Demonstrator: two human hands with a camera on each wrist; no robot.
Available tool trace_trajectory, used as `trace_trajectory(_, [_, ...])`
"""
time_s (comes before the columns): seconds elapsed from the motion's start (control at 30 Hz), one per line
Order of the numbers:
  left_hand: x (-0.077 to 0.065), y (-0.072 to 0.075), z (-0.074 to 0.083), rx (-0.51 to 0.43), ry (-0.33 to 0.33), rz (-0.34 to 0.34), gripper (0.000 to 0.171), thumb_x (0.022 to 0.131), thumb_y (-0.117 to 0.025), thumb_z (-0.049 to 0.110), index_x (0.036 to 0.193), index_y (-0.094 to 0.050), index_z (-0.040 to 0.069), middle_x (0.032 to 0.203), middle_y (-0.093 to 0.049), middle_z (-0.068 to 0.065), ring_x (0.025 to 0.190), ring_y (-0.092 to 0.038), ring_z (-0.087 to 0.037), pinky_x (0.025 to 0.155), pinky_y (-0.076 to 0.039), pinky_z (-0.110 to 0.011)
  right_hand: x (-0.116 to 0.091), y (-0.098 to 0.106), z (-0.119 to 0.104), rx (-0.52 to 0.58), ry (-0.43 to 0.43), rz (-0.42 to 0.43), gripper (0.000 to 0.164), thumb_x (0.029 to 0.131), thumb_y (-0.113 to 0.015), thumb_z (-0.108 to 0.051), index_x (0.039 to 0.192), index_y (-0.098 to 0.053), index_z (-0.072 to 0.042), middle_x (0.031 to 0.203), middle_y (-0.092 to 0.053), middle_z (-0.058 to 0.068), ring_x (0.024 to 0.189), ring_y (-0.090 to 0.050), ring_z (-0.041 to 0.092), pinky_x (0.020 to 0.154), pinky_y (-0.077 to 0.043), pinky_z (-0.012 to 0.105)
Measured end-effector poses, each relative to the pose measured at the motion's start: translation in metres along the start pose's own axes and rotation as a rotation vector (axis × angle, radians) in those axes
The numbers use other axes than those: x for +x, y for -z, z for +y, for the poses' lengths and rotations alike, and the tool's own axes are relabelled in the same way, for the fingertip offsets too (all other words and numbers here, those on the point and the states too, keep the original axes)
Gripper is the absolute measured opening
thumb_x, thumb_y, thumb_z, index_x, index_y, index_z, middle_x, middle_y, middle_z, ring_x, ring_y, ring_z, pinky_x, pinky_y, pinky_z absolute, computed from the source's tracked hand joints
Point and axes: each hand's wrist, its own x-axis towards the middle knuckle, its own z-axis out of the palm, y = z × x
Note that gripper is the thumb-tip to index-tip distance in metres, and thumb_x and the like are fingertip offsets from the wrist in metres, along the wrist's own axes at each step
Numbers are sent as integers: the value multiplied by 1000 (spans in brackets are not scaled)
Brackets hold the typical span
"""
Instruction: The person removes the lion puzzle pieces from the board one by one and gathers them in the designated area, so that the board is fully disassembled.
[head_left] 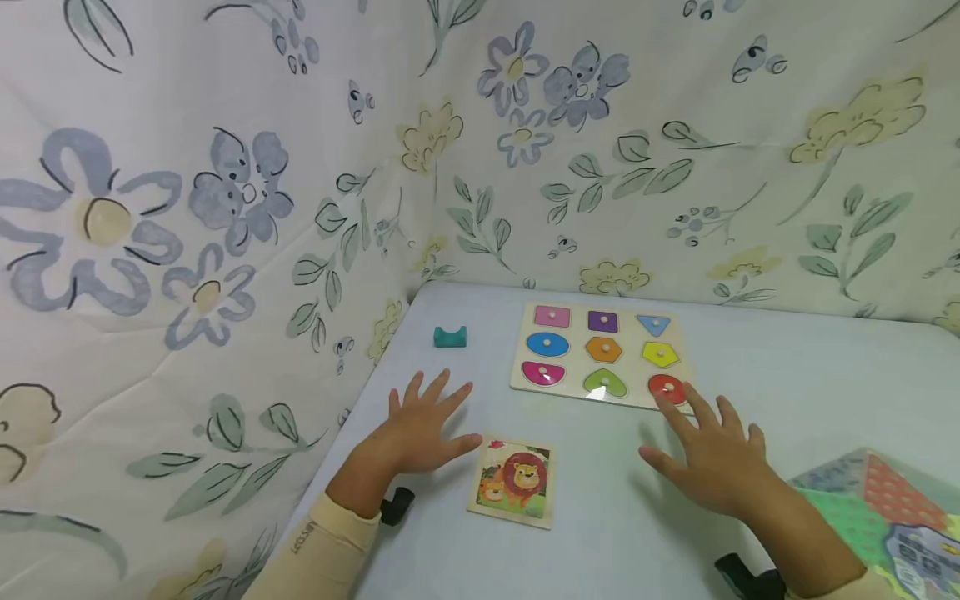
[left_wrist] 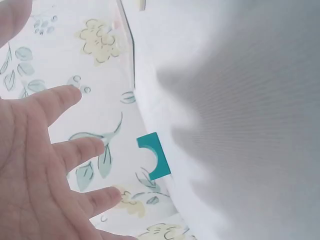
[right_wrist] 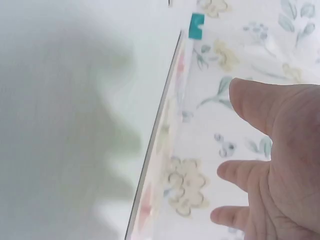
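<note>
Fingers spread, my left hand (head_left: 420, 429) hovers over the table at the left edge of a small square lion picture puzzle (head_left: 519, 483), its thumb tip overlapping the corner in the head view. Nothing is in its grasp. Beyond it stands a teal block (head_left: 450, 337) with a rounded notch, also seen past the fingers in the left wrist view. My right hand (head_left: 712, 458) is likewise spread and holds nothing. Its index fingertip overlaps the red circle piece (head_left: 666, 387) of a wooden shape puzzle board (head_left: 577, 347). Knobbed coloured shapes fill this board.
A colourful package (head_left: 847, 508) in clear plastic lies at the right, partly behind my right forearm. Floral cloth (head_left: 637, 125) hangs along the back and left of the white table (head_left: 600, 467). Both wrists wear dark cameras.
</note>
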Motion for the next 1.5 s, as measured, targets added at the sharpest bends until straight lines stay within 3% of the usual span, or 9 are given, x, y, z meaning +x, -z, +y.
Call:
trace_trajectory(0.2, [-9, -4, 3, -10, -26, -87, 86, 89, -55, 76, 161, -31, 36, 172, -17, -6, 156, -6, -47, 115, -5, -80, 9, -8, -40, 20, 91, -2, 86, 88, -64, -67, 158, -40, -21, 160, -32, 26, 138, -30, 62, 96, -29, 87])
trace_trajectory(0.37, [-15, -14, 10, 25, -82, -140, 93, 83, -60, 79, 160, -35, 33, 171, -22, -8, 156, -12, -45, 114, -10, -80, 17, -17, -83, 58, 135, -73, 85, 86, -71, -61, 157, -43, -23, 159, -37, 22, 136, -41, 54, 94, -41, 80])
trace_trajectory(0.5, [-17, -22, 14, 56, -96, -190, 96, 79, -67, 77, 159, -37, 35, 170, -24, -7, 155, -17, -44, 114, -15, -79, 25, -26, -119, 87, 185, -121, 80, 83, -75, -59, 151, -51, -24, 150, -47, 16, 129, -48, 42, 96, -48, 69])
trace_trajectory(0.67, [-20, -23, 19, 41, -79, -237, 95, 78, -73, 71, 159, -37, 37, 170, -25, -5, 155, -19, -43, 114, -20, -77, 36, -39, -151, 136, 276, -160, 65, 84, -78, -51, 139, -62, -20, 130, -56, 9, 108, -50, 26, 89, -53, 51])
trace_trajectory(0.9, [-19, -24, 22, 26, -71, -251, 96, 77, -76, 70, 158, -34, 43, 170, -25, -1, 155, -21, -41, 112, -26, -77, 41, -51, -166, 213, 305, -166, 62, 80, -83, -40, 132, -65, -10, 121, -58, 10, 94, -49, 20, 72, -52, 35])
trace_trajectory(1.5, [-18, -21, 15, 28, -38, -254, 98, 73, -81, 67, 157, -37, 41, 168, -29, -2, 154, -22, -41, 110, -29, -77, 53, -47, -192, 316, 220, -224, 62, 69, -94, -26, 122, -69, -7, 112, -59, 11, 93, -52, 21, 70, -61, 31])
